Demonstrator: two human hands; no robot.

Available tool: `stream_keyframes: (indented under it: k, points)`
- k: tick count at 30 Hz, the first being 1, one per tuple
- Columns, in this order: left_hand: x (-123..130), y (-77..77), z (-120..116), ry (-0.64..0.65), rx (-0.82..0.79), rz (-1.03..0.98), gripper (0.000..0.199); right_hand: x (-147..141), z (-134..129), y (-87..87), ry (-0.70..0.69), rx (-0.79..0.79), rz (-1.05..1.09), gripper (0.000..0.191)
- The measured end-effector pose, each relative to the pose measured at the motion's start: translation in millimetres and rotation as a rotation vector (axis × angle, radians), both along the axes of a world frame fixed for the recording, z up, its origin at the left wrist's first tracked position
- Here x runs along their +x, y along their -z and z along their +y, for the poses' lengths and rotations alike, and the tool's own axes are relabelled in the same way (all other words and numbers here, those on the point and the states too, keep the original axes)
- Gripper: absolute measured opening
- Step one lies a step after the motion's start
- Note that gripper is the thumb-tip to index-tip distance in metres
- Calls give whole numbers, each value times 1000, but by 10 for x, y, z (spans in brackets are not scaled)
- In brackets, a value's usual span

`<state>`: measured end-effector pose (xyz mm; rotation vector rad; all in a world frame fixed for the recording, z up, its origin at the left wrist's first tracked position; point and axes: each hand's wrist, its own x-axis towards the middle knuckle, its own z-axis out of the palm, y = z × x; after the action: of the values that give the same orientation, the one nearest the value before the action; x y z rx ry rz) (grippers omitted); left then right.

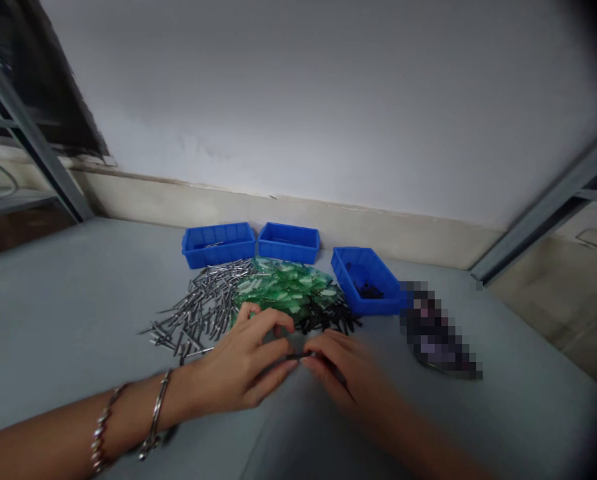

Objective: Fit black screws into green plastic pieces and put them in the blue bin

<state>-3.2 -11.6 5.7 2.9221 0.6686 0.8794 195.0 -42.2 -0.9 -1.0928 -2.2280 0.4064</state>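
Observation:
My left hand (pixel 258 357) is closed, thumb and fingertips pinched at one end of a small dark thin part (pixel 298 357). My right hand (pixel 341 367), slightly blurred, pinches the other end of that part, so the two sets of fingertips almost meet. Most of the part is hidden by the fingers. Just beyond my hands lie a heap of green see-through plastic pieces (pixel 288 283), a spread of slim silver metal rods (pixel 203 307) to its left, and small black pieces (pixel 335 317) to its right.
Three blue bins stand near the wall: a left bin (pixel 218 257) with a few rods, a middle bin (pixel 289 252), and a right bin (pixel 378 305) with black pieces. A pixelated dark object (pixel 438 333) lies at right on the grey table (pixel 103 300). Metal posts flank the table.

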Motion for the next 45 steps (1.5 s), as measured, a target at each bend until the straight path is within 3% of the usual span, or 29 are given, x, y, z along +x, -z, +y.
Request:
stream_keyframes:
  k: [8,20,30,45]
  points:
    - [-8,9,-6,-2,-54,66,16,7,20,37,-36,53,34,19]
    - [4,-31,1,3,-35,49,22,10,9,21,-48,12,14,19]
    - [11,-50,-10,6,11,3,19,8,-11,-15,25,27,-25,28]
    - [-12,3,-2,-2,-44,48,16,10,13,26,-37,71,49,17]
